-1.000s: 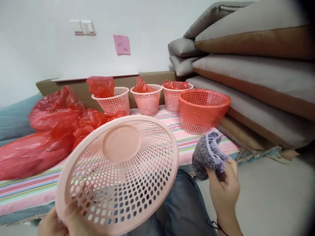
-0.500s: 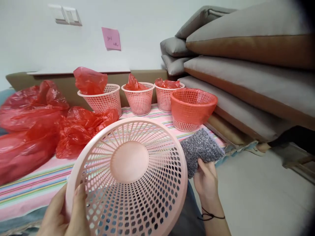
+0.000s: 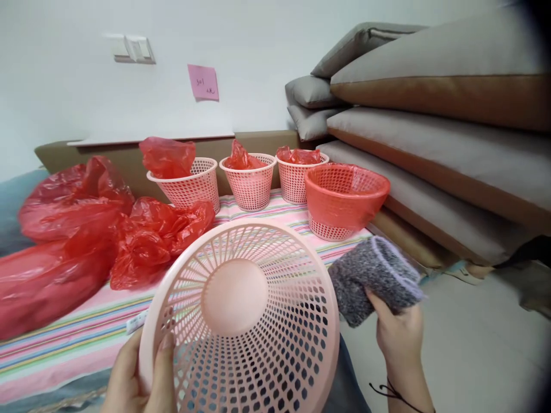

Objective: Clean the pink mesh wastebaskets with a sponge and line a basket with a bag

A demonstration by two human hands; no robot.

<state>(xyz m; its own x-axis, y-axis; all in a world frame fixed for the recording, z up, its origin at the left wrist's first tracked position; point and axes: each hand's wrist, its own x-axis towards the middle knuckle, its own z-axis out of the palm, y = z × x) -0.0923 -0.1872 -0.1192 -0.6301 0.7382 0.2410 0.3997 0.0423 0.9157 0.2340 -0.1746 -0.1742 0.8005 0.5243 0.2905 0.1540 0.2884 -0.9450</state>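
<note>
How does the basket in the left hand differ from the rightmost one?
The held basket is unlined; the rightmost basket has a red bag over its rim. The held basket is tilted in the left hand, while the rightmost basket stands on the striped cloth. Both are pale pink and perforated.

The pink basket (image 3: pixel 235 295) runs past the near picture edge, which also cuts off the left hand (image 3: pixel 140 376) and the right forearm (image 3: pixel 411 387); the grey cloth (image 3: pixel 365 281) conceals most fingers of the right hand (image 3: pixel 400 332). The pink basket also covers part of the denim-clad leg (image 3: pixel 346 381), while the white packet (image 3: pixel 136 322) at its left bears print too small to read. At far left, the red bag (image 3: pixel 47 278) exceeds the picture edge; at right, the cushion stack (image 3: pixel 434 137) is likewise cropped, and the dark object (image 3: pixel 527 252) below it is blurred beyond identification.
</note>
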